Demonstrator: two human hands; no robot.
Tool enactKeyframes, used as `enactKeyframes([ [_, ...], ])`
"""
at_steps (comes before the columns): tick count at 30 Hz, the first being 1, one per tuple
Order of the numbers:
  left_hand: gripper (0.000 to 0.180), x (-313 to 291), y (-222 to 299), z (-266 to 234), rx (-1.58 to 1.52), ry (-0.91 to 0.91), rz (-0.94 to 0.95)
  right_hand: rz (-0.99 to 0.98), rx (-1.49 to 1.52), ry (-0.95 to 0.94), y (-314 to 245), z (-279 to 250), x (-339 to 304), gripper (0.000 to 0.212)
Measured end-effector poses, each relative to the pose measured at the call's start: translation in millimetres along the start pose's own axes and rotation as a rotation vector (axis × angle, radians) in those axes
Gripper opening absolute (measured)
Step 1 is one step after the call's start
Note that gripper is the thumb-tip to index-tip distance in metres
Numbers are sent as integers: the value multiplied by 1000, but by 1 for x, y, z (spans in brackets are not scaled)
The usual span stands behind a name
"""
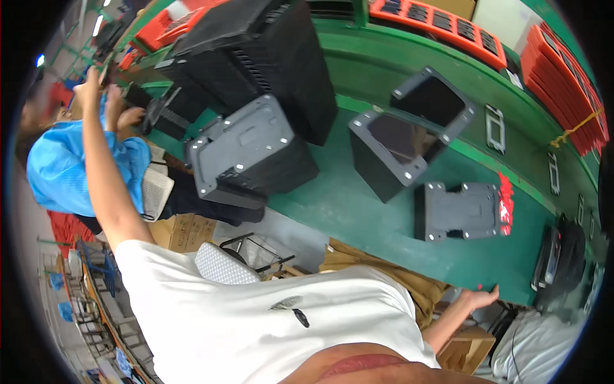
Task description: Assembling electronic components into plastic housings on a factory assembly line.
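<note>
My left arm stretches far out to the left, past a person in a blue top. At its end my left hand (89,88) is closed at a dark thing (105,72) that is too small and blurred to name. The person's own hands are just beside it, near a stack of black parts (169,109). My right hand (480,298) rests at the near edge of the green table (358,217), its fingers stretched out and holding nothing. Nearest to it on the table is a stack of grey plastic frames (462,211), with red strips (506,203) along its right side.
A larger grey stack (246,144) and a tall black stack (288,70) stand on the left part of the table. Grey frames with dark panels (396,137) stand farther back. Red trays (563,83) sit on the shelf, and a stool (224,264) stands below.
</note>
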State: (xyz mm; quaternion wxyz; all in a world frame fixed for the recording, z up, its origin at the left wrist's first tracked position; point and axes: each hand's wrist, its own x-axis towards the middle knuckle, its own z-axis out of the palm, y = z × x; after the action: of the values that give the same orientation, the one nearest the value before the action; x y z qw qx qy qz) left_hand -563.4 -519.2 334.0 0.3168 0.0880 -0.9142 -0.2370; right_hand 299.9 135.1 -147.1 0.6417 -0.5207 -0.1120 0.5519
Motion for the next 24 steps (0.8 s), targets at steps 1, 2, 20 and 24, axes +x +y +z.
enactKeyframes([
  [1,82,-7,3,-16,3,-4,228,-40,-22,14,4,-10,16,50],
  [2,71,-27,3,-30,-6,-14,461,-43,-40,22,-1,-4,5,50],
  [20,127,-770,229,46,-882,-1269,863,-751,-1131,-1309,-144,206,40,30],
  [24,131,-796,256,67,-827,-1074,994,-1050,-1182,-1306,-20,335,108,19],
])
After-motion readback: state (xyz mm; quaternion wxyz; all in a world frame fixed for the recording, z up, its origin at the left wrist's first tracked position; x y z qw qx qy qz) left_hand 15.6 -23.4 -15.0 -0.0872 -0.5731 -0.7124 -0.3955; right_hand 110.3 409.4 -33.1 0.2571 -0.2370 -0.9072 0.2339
